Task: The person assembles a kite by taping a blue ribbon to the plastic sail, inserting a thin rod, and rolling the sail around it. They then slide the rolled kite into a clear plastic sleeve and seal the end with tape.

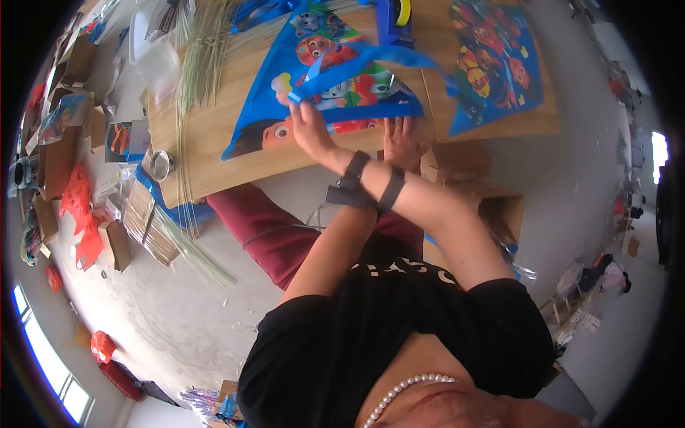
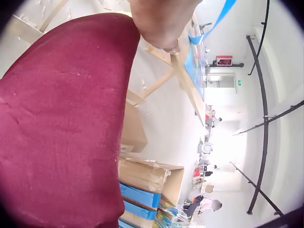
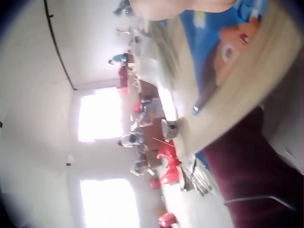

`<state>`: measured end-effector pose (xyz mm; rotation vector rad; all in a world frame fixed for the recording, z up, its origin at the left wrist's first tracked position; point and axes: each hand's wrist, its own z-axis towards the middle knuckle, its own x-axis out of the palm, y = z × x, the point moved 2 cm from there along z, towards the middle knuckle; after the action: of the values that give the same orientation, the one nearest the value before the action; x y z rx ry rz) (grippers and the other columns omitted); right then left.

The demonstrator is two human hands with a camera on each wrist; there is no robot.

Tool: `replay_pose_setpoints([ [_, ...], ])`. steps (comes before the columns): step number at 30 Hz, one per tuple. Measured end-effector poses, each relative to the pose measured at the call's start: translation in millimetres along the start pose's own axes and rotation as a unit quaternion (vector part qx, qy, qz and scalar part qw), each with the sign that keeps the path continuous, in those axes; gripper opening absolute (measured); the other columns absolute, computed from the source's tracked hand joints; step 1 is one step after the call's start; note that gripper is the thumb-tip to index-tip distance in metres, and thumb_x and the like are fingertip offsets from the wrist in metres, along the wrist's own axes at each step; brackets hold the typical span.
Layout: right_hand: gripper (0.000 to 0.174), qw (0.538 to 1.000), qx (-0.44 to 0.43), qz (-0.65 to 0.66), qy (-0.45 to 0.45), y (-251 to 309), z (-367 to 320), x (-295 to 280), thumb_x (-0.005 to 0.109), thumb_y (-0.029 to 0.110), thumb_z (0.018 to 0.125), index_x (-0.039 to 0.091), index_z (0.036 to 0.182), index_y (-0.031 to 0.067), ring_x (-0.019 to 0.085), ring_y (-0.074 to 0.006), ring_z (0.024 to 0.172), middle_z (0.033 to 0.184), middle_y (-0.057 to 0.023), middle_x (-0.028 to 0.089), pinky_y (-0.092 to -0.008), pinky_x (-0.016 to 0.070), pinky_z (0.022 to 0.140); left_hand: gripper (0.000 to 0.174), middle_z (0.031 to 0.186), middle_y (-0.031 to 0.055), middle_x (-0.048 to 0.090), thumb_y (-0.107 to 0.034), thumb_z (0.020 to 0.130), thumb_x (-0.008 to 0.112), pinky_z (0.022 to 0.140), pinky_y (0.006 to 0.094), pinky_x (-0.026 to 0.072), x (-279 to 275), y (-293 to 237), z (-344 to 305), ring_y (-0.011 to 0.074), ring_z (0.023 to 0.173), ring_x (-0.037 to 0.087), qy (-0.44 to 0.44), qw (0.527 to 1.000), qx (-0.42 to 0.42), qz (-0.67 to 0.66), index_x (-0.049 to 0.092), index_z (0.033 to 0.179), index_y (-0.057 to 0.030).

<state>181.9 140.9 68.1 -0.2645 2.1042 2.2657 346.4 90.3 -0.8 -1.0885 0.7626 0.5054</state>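
Observation:
A blue printed sheet (image 1: pixel 267 93) with cartoon faces lies on the table (image 1: pixel 193 135). My right hand (image 1: pixel 311 132) is raised over it and pinches the end of a long blue strip (image 1: pixel 364 54), which curves away to the right. Crossed beneath that arm, my left hand (image 1: pixel 402 146) rests with straight fingers on the sheet's near edge. The left wrist view has part of the left hand (image 2: pixel 164 21) at the table edge. In the right wrist view the right hand (image 3: pixel 183 7) is cut off, with the sheet (image 3: pixel 199 52) beyond; its fingertips are hidden there.
Another printed sheet (image 1: pixel 492 71) lies at the table's right, near a blue dispenser (image 1: pixel 389 28) with a yellow ring. Thin pale sticks (image 1: pixel 202 57) and a clear container (image 1: pixel 153 60) are at the left. A round tin (image 1: pixel 162 165) sits by the left corner. Boxes (image 1: pixel 457 162) stand below the table.

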Motion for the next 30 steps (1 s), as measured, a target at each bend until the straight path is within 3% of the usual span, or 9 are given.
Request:
replay_pose_setpoints([
  [4,0.028,0.998,0.033,0.007,0.048,-36.8,-10.4,22.6,0.042,0.012,0.11,0.057,0.129,-0.0002,0.064,-0.0365,0.112,0.131,-0.0214,0.066,-0.0417,0.0486,0.098,0.094,0.161,0.0208,0.028,-0.054,0.08,0.076,0.123,0.0636,0.0157,-7.1,-1.8,2.1,0.0413,0.155,0.018,0.054,0.998,-0.009,0.02,0.04,0.157,-0.0126],
  [7,0.029,0.999,-0.029,0.024,0.026,-44.3,-11.4,28.7,0.042,0.012,0.11,0.057,0.131,0.001,0.063,-0.0375,0.103,0.13,-0.0211,0.066,-0.0434,0.0485,0.092,0.092,0.161,0.0221,0.029,-0.055,0.082,0.074,0.122,0.0632,0.0163,-4.3,0.6,0.8,0.0418,0.155,0.018,0.056,0.998,-0.004,0.006,0.041,0.156,-0.0103],
  [10,0.032,0.994,0.056,-0.026,0.092,-45.8,-18.8,32.2,0.042,0.013,0.11,0.054,0.137,0.0015,0.063,-0.038,0.104,0.132,-0.02,0.065,-0.0435,0.0488,0.093,0.091,0.16,0.0224,0.03,-0.056,0.083,0.073,0.122,0.0629,0.0167,-4.2,1.6,0.8,0.041,0.155,0.019,0.044,0.999,-0.008,-0.008,0.043,0.155,-0.0095],
  [12,0.036,0.995,-0.004,-0.054,0.083,-46.7,-22.2,36.3,0.042,0.012,0.11,0.049,0.144,0.0024,0.063,-0.0375,0.112,0.134,-0.0187,0.065,-0.0417,0.0487,0.099,0.089,0.16,0.022,0.031,-0.056,0.084,0.072,0.122,0.0627,0.0171,-5.4,1.8,0.2,0.0399,0.155,0.019,0.044,0.999,-0.012,-0.007,0.044,0.154,-0.0095],
  [15,0.039,0.996,-0.023,-0.033,0.084,-37.4,-25.7,38.3,0.042,0.01,0.11,0.045,0.148,0.0033,0.062,-0.0368,0.118,0.135,-0.0178,0.064,-0.041,0.0478,0.103,0.088,0.16,0.0215,0.032,-0.056,0.085,0.07,0.122,0.0624,0.0175,-7.1,0.7,-0.6,0.0395,0.155,0.02,0.041,0.999,-0.001,0.011,0.044,0.155,-0.0098],
  [19,0.04,0.996,-0.024,-0.036,0.081,-42.8,-27.5,43.0,0.042,0.009,0.11,0.045,0.149,0.0038,0.061,-0.0365,0.121,0.137,-0.0171,0.064,-0.0413,0.0477,0.103,0.086,0.16,0.0207,0.032,-0.056,0.086,0.069,0.123,0.062,0.0163,-7.0,-0.2,0.1,0.0395,0.155,0.019,0.053,0.999,-0.007,0.011,0.044,0.155,-0.01],
  [21,0.043,0.994,0.016,0.002,0.11,-47.3,-26.1,42.8,0.04,0.011,0.111,0.043,0.154,0.0073,0.055,-0.0323,0.135,0.146,-0.0125,0.06,-0.0375,0.0414,0.112,0.086,0.16,0.0205,0.032,-0.056,0.087,0.069,0.123,0.0619,0.0159,-7.3,-0.1,0.4,0.0395,0.155,0.019,0.057,0.998,-0.007,0.008,0.044,0.155,-0.0101],
  [30,0.042,0.988,-0.022,-0.006,0.152,-50.7,-24.3,36.3,0.038,0.011,0.111,0.045,0.152,0.0059,0.051,-0.0302,0.14,0.149,-0.0105,0.058,-0.0374,0.0387,0.116,0.087,0.16,0.0205,0.035,-0.053,0.084,0.073,0.123,0.0566,0.0196,-13.3,1.2,-0.9,0.0397,0.155,0.021,0.018,0.999,0.03,0.0,0.044,0.153,-0.0098],
])
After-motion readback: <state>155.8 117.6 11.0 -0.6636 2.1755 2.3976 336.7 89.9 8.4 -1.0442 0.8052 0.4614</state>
